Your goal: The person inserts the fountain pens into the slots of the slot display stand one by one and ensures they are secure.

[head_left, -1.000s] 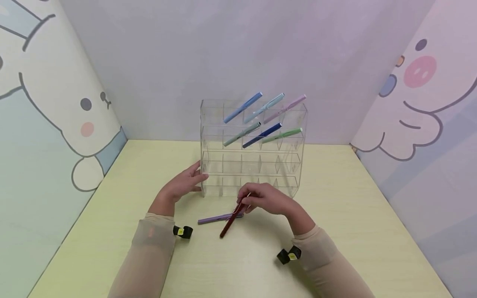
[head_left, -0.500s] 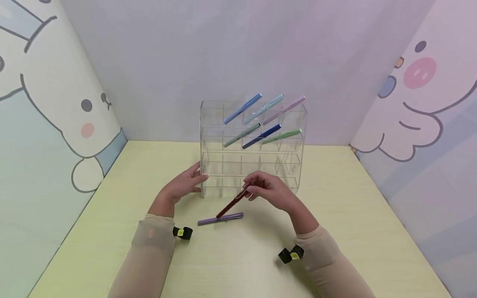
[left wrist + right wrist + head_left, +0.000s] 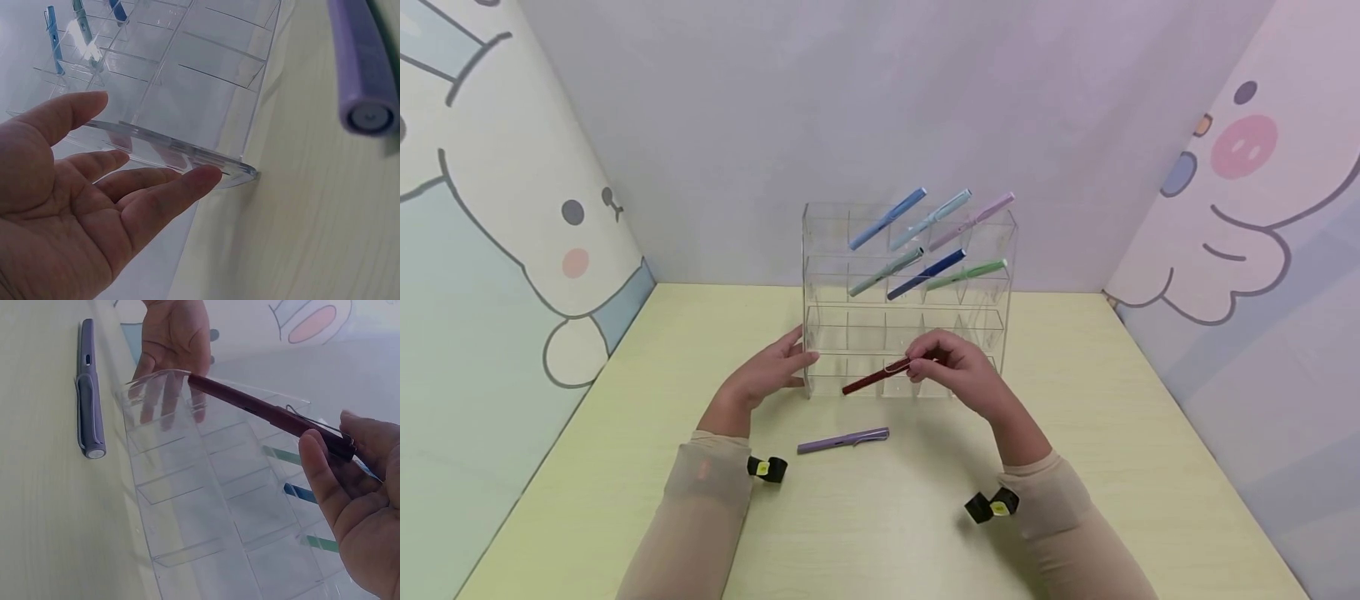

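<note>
My right hand point(image 3: 958, 372) pinches the clip end of a dark red capped pen point(image 3: 872, 382) between thumb and fingers. The pen's other end points left and slightly down, in front of the lower rows of a clear acrylic pen rack point(image 3: 828, 327). In the right wrist view its wire clip point(image 3: 319, 420) faces up, close to the fingers. At the rack's left side, my left hand point(image 3: 767, 372) touches the side panel with fairly straight fingers, the thumb at the front edge. A purple pen point(image 3: 842, 441) lies on the table before the rack.
Slanted pens fill part of the rack's top two rows, among them a light blue pen point(image 3: 889, 218), a dark blue pen point(image 3: 927, 275) and a green pen point(image 3: 967, 274). Walls printed with cartoon animals border the pale wooden table point(image 3: 1060, 400) on both sides.
My right hand has lifted the dark red pen up and to the right, from over the purple pen to before the rack, turning it flatter. My left hand stays at the rack's side.
</note>
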`<state>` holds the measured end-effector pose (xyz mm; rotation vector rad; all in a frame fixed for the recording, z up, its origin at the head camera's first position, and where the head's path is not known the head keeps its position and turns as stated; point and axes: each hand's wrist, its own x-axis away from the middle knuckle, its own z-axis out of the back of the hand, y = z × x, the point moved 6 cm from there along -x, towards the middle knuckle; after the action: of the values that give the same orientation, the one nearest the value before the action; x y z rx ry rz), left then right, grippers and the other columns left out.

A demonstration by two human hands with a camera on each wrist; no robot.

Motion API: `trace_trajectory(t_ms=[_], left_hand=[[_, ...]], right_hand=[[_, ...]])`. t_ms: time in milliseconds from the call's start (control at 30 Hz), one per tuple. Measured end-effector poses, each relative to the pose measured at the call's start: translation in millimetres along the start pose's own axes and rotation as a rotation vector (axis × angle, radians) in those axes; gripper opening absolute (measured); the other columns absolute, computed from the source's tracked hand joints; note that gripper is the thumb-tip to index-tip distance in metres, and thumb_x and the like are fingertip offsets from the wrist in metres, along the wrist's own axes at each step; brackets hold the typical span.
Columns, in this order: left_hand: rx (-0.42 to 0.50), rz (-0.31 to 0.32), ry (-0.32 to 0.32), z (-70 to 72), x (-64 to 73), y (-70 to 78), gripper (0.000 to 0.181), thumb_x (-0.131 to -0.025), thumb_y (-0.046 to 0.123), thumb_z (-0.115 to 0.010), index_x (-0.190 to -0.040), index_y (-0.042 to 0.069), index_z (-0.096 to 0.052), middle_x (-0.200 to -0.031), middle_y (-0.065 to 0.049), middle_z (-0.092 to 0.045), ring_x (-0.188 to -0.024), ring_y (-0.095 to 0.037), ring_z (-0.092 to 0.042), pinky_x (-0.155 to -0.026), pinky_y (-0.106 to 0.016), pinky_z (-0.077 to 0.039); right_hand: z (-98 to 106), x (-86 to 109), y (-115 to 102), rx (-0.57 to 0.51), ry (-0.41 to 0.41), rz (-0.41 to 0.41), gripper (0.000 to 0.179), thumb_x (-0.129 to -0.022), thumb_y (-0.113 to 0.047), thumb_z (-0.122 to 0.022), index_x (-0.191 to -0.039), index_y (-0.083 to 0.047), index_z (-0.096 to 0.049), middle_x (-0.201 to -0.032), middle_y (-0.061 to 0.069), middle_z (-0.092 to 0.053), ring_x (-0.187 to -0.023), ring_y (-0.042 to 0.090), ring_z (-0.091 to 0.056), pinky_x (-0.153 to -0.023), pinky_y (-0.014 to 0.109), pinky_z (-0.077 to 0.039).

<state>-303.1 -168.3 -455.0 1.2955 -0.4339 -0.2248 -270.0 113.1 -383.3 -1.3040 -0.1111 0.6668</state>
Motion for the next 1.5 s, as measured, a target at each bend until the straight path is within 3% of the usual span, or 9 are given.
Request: trace_trajectory(t_ms=[133,433,767,900,1200,1500], left_hand=[[0.001,0.0,0.002,0.1,-0.7,-1.4,0.072,-0.103,0.032,-0.052,-0.159,0.035,-0.007,-0.162,-0.013,-0.023,-0.143,-0.033,-0.035,-0.105,-0.055,-0.044],[-0.006,0.003,0.002,0.1,-0.8,-0.8,0.071,-0.104,0.031,-0.051,-0.159,0.035,-0.006,-0.163,-0.012,-0.019,-0.144,-0.034,-0.033,-0.105,-0.056,-0.043],[-0.011,-0.002,0.001,1.1,-0.2,-2.5,0.073,-0.103,0.035,-0.052,-0.159,0.035,-0.005,-0.163,-0.012,-0.019,-0.144,-0.033,-0.034,-0.105,-0.054,-0.044],[-0.006,0.006,0.0,0.1,0.5,-1.8,0.073,-0.103,0.034,-0.051,-0.159,0.033,-0.004,-0.163,-0.012,-0.019,-0.144,-0.033,-0.033,-0.106,-0.055,-0.043],[-0.009,0.01,0.011,0.1,1.4,0.0,0.072,-0.104,0.03,-0.051,-0.159,0.032,-0.005,-0.163,-0.014,-0.02,-0.143,-0.034,-0.035,-0.105,-0.055,-0.044],[-0.005,0.012,0.011,-0.2,2.2,-1.0,0.072,-0.103,0.033,-0.052,-0.159,0.033,-0.005,-0.164,-0.012,-0.018,-0.144,-0.033,-0.033,-0.106,-0.054,-0.043]], right_hand=[[7.4,0.4,-10.0,0.092,0.104,0.014,0.018,-0.094,0.0,-0.062,-0.112,-0.001,-0.06,-0.102,0.017,-0.065,-0.086,0.031,-0.067,-0.076,0.027,-0.059],[23.6,4.7,-45.4,0.221,0.224,0.078,0.021,-0.095,0.002,-0.06,-0.116,0.005,-0.063,-0.102,0.018,-0.068,-0.089,0.034,-0.07,-0.082,0.029,-0.059],[49.6,0.3,-26.5,0.278,0.453,0.281,0.022,-0.091,0.007,-0.062,-0.113,0.006,-0.067,-0.111,0.02,-0.065,-0.087,0.031,-0.07,-0.076,0.025,-0.059],[52.0,-0.3,-21.6,0.283,0.515,0.308,0.02,-0.091,0.003,-0.065,-0.11,0.002,-0.07,-0.11,0.016,-0.066,-0.088,0.025,-0.07,-0.077,0.021,-0.058],[47.4,-3.0,-15.5,0.389,0.504,0.281,0.018,-0.095,-0.007,-0.064,-0.111,-0.004,-0.071,-0.109,0.008,-0.068,-0.087,0.021,-0.071,-0.071,0.016,-0.057],[40.5,-11.4,-10.8,0.363,0.463,0.227,0.021,-0.096,-0.007,-0.063,-0.116,-0.004,-0.066,-0.105,0.012,-0.066,-0.086,0.026,-0.071,-0.074,0.021,-0.058]])
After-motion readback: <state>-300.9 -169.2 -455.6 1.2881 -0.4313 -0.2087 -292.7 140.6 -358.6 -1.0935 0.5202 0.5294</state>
